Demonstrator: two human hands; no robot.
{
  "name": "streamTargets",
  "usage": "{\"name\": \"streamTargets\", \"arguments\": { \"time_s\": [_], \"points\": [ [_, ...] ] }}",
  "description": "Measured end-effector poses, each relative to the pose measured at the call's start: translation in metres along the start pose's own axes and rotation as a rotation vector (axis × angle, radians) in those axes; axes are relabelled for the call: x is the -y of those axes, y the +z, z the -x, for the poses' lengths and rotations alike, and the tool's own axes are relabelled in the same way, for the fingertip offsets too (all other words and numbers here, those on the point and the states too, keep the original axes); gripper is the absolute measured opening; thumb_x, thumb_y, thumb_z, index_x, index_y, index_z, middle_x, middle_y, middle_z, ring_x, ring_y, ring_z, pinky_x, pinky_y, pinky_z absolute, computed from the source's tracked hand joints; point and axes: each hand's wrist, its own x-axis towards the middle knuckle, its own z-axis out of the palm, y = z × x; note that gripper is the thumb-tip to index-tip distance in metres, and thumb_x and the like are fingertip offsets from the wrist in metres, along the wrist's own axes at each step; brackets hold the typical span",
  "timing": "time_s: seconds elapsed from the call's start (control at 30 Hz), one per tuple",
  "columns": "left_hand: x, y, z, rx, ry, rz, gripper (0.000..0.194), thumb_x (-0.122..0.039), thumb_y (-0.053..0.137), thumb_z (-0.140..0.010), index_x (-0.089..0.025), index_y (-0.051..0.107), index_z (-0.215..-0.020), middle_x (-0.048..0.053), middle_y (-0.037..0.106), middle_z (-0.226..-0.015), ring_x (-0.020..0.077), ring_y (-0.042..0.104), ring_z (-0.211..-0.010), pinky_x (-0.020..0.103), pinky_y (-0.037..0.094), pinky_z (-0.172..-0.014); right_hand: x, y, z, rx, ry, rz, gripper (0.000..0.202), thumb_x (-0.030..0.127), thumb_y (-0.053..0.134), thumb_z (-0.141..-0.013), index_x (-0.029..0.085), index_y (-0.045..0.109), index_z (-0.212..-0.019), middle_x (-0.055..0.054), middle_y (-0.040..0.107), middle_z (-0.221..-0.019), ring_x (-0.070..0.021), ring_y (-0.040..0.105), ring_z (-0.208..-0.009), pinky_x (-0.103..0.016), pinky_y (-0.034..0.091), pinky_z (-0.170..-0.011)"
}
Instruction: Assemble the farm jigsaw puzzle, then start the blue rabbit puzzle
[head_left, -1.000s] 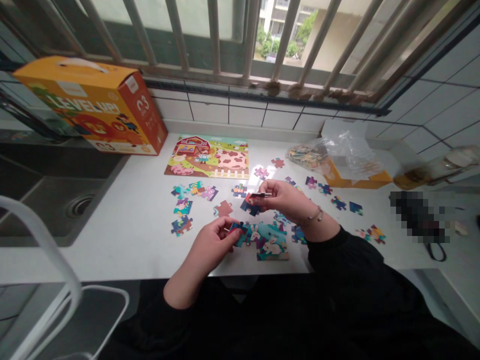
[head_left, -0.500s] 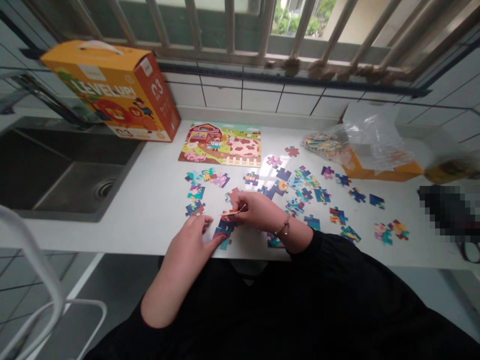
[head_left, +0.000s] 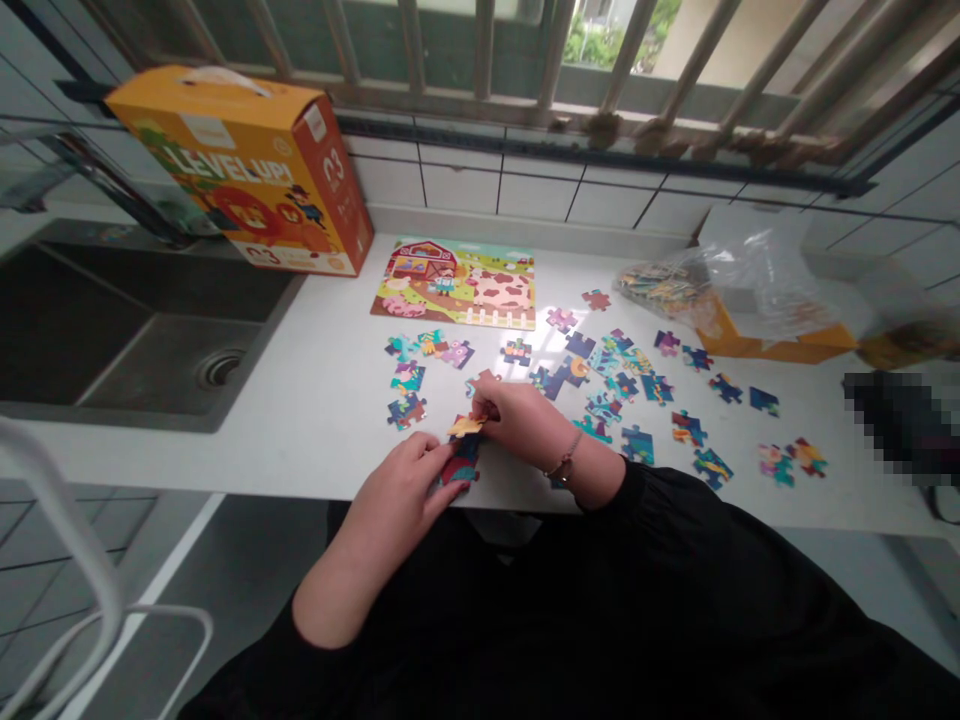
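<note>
My right hand (head_left: pixel 517 420) pinches a jigsaw piece with an orange-yellow face (head_left: pixel 466 427), held tilted over a few dark blue and red jigsaw pieces (head_left: pixel 462 466) near the counter's front edge. On the left side of those pieces, my left hand (head_left: pixel 401 485) has its thumb and forefinger closed around them, the thumb lying along the lower part. My fingers cover some of these pieces. Just beyond my right hand lies a reddish-brown piece (head_left: pixel 484 381), partly hidden. A short column of pieces (head_left: pixel 407 411) lies beyond my left hand.
Many loose jigsaw pieces (head_left: pixel 637 443) spread to the right. A farm picture puzzle (head_left: pixel 454 285) lies behind, beside an orange box (head_left: pixel 247 180). At left is a dark sink (head_left: pixel 247 410); at right, a plastic bag of pieces (head_left: pixel 664 280) leans on an orange tray (head_left: pixel 772 340).
The piece in my right hand has tilted so its orange-yellow face shows. My left fingers have moved in closer around the dark pieces. The whole view has shifted slightly.
</note>
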Motion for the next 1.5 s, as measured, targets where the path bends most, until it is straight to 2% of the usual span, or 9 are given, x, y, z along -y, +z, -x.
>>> {"name": "streamTargets", "arguments": {
  "time_s": [0.1,0.23,0.43,0.6,0.77,1.0,1.23,1.4,1.5],
  "points": [
    [0.000,-0.001,0.000,0.013,0.025,-0.015,0.034,-0.032,0.077,-0.104,-0.028,0.075,-0.138,0.009,0.071,-0.120,0.0285,0.073,-0.107,0.039,0.062,-0.092,0.003,-0.003,0.002,0.001,-0.016,0.045,0.020,0.006,0.081,-0.089,0.022,0.068,-0.090,0.000,0.072,-0.090,-0.0167,0.064,-0.080,-0.027,0.040,-0.073],
    [0.000,0.000,0.000,0.030,0.047,-0.089,0.036,-0.031,0.075,-0.106,-0.025,0.074,-0.142,0.011,0.072,-0.121,0.0301,0.073,-0.107,0.042,0.064,-0.092,0.002,-0.013,0.001,-0.054,0.039,0.055,0.022,0.025,0.086,-0.097,0.022,0.067,-0.086,0.000,0.072,-0.088,-0.0164,0.061,-0.078,-0.028,0.039,-0.073],
    [0.000,0.010,0.001,-0.092,0.237,-0.196,0.041,-0.028,0.072,-0.109,-0.021,0.070,-0.149,0.016,0.069,-0.157,0.0367,0.067,-0.140,0.053,0.057,-0.112,-0.002,-0.027,-0.002,0.030,0.129,0.040,0.039,0.034,0.053,-0.118,0.020,0.071,-0.086,0.000,0.066,-0.077,-0.0153,0.055,-0.072,-0.028,0.035,-0.072],
    [-0.003,0.012,0.003,-0.085,0.271,-0.268,0.036,-0.028,0.065,-0.114,-0.020,0.070,-0.149,0.016,0.072,-0.156,0.0339,0.071,-0.138,0.051,0.057,-0.106,0.001,-0.023,0.001,0.030,0.185,0.161,0.034,0.031,0.061,-0.113,0.018,0.071,-0.083,-0.002,0.069,-0.078,-0.0151,0.051,-0.072,-0.029,0.031,-0.071],
    [-0.007,0.010,0.005,-0.052,0.244,-0.270,0.047,-0.031,0.075,-0.108,-0.017,0.067,-0.152,0.018,0.070,-0.158,0.0371,0.069,-0.140,0.055,0.057,-0.108,0.004,-0.017,-0.002,-0.004,0.156,0.115,0.031,0.029,0.061,-0.112,0.019,0.072,-0.085,-0.001,0.071,-0.081,-0.0150,0.054,-0.073,-0.028,0.033,-0.072],
    [-0.003,0.013,0.008,-0.020,0.214,-0.174,0.051,-0.025,0.077,-0.106,-0.020,0.066,-0.155,0.017,0.070,-0.156,0.0369,0.069,-0.139,0.056,0.061,-0.112,0.008,-0.014,-0.010,-0.158,0.176,0.180,0.030,0.027,0.063,-0.110,0.019,0.072,-0.082,-0.004,0.073,-0.085,-0.0174,0.060,-0.080,-0.030,0.037,-0.076],
    [-0.007,0.015,0.010,-0.010,0.187,-0.145,0.044,-0.022,0.076,-0.105,-0.021,0.070,-0.149,0.017,0.072,-0.150,0.0357,0.071,-0.133,0.055,0.063,-0.112,0.012,0.012,0.009,-0.121,0.190,0.276,0.029,0.031,0.064,-0.111,0.018,0.078,-0.090,-0.009,0.077,-0.102,-0.0203,0.069,-0.095,-0.031,0.045,-0.083],
    [-0.010,0.012,0.008,-0.031,0.175,-0.194,0.046,-0.026,0.079,-0.102,-0.022,0.070,-0.147,0.018,0.063,-0.164,0.0398,0.063,-0.149,0.060,0.058,-0.118,0.022,0.016,0.016,-0.061,0.202,0.412,0.023,0.031,0.064,-0.112,0.017,0.078,-0.100,-0.011,0.074,-0.108,-0.0223,0.070,-0.093,-0.033,0.049,-0.080],
    [-0.011,0.011,0.005,-0.014,0.179,-0.208,0.046,-0.026,0.080,-0.102,-0.021,0.069,-0.146,0.019,0.058,-0.170,0.0403,0.059,-0.154,0.063,0.054,-0.124,0.023,0.012,0.017,-0.065,0.061,0.443,0.017,0.025,0.063,-0.112,0.015,0.076,-0.111,-0.013,0.073,-0.115,-0.0256,0.069,-0.106,-0.035,0.053,-0.092]
  ]
}}
